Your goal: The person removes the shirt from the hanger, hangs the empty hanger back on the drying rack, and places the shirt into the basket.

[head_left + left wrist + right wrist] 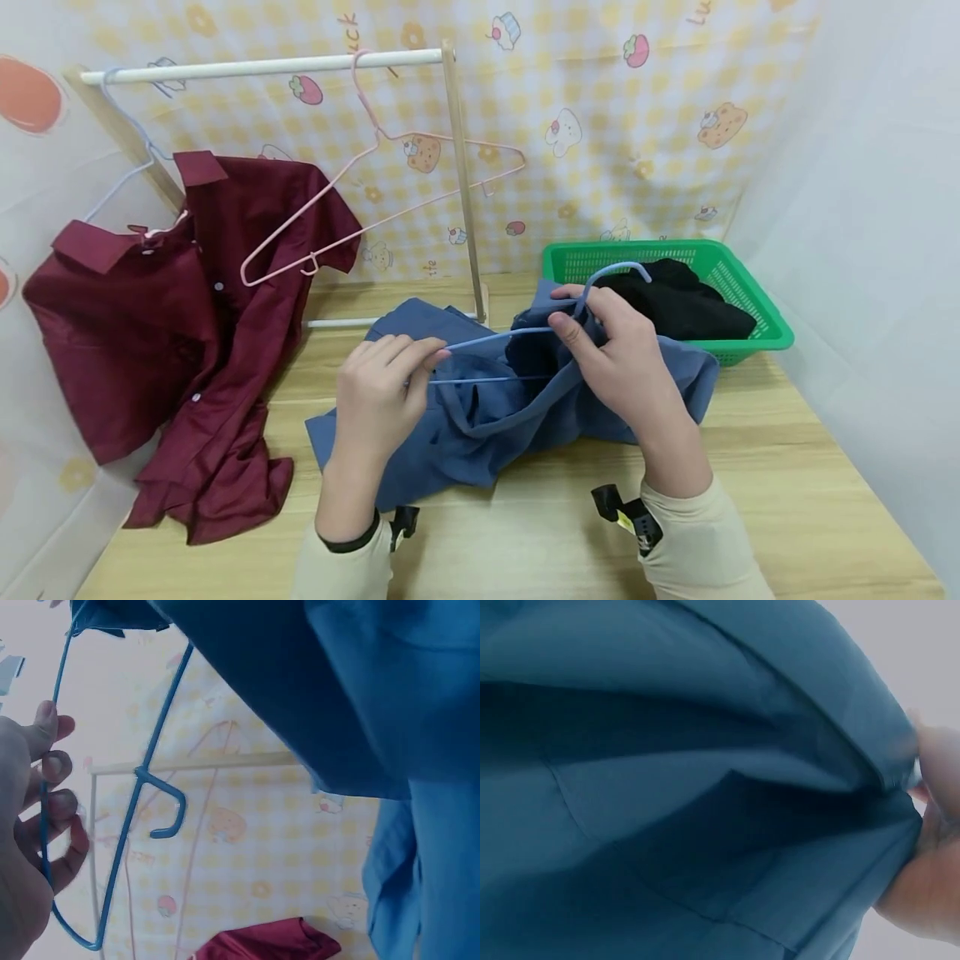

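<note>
My left hand (382, 387) pinches one end of a blue clothes hanger (483, 381) between thumb and fingers. In the left wrist view, the fingers curl around the hanger's wire and its hook sticks out to the side. The other end of the hanger disappears inside a blue shirt (465, 454), whose neck opening gapes around it. My right hand (622, 354) grips the shirt's collar together with the hanger near its hook. Up close in the right wrist view, the shirt cloth (630, 802) is bunched into that hand's grasp. The lower part of the shirt lies crumpled on the table.
A clothes rack (262, 65) stands at the back left, carrying a bare pink hanger (246, 273). Beside it a maroon shirt (135, 333) hangs from a light blue hanger (112, 185). A green basket (783, 333) with a black garment (675, 300) sits at the back right.
</note>
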`<state>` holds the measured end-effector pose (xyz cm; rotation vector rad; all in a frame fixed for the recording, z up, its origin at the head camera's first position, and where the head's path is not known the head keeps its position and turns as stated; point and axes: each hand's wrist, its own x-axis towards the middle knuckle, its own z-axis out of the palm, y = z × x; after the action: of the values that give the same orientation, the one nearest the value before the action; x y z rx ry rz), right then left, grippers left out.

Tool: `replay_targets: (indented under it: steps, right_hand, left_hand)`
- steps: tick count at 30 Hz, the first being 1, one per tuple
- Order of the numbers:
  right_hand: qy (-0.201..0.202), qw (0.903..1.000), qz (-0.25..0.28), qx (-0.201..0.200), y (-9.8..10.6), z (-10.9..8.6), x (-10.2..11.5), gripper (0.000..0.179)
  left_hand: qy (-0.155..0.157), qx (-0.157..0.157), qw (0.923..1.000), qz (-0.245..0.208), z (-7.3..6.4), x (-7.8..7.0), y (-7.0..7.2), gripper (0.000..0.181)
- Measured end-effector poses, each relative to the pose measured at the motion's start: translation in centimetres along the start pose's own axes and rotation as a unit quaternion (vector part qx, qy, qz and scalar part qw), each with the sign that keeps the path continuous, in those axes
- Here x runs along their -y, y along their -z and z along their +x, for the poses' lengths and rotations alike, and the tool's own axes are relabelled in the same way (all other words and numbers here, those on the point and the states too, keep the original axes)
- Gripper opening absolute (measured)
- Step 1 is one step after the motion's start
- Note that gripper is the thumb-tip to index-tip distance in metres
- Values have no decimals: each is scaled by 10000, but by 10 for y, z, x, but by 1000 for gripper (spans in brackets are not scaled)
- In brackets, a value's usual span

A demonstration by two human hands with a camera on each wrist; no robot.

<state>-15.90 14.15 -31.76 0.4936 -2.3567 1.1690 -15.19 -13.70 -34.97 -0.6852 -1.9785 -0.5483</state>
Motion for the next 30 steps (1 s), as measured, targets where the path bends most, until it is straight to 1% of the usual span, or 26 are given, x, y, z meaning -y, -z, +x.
replay_targets:
  steps: [3, 6, 9, 13, 18, 20, 25, 28, 30]
  right_hand:
    - [-171, 9992, -22, 349, 2, 0, 0, 32]
    - [-349, 9978, -66, 561, 4, -1, -1, 30]
    - [-442, 9967, -132, 668, 4, -1, -3, 31]
    - [-491, 9962, -147, 710, 5, -2, -6, 34]
    - [-527, 9954, -160, 778, 4, -3, -13, 31]
    - [-565, 9951, -198, 791, 4, -3, -16, 31]
    - [-806, 9929, -356, 797, 7, -6, -26, 30]
    - [-953, 9916, -459, 744, 11, -9, -34, 31]
    - [-1041, 9910, -519, 657, 15, -11, -39, 31]
  left_hand:
    - [-37, -294, 9996, -15, -2, 4, 0, 23]
    - [-67, -437, 9990, -51, -3, 6, 2, 24]
    - [-50, -501, 9986, -155, -4, 8, 3, 24]
    - [11, -547, 9982, -252, -7, 11, 6, 26]
    - [90, -581, 9979, -253, -13, 17, 10, 21]
    - [141, -651, 9975, -241, -16, 21, 14, 18]
    - [409, -884, 9949, -253, -23, 35, 30, 9]
    - [537, -949, 9937, -257, -26, 42, 40, 3]
    - [598, -978, 9932, -226, -27, 45, 46, 3]
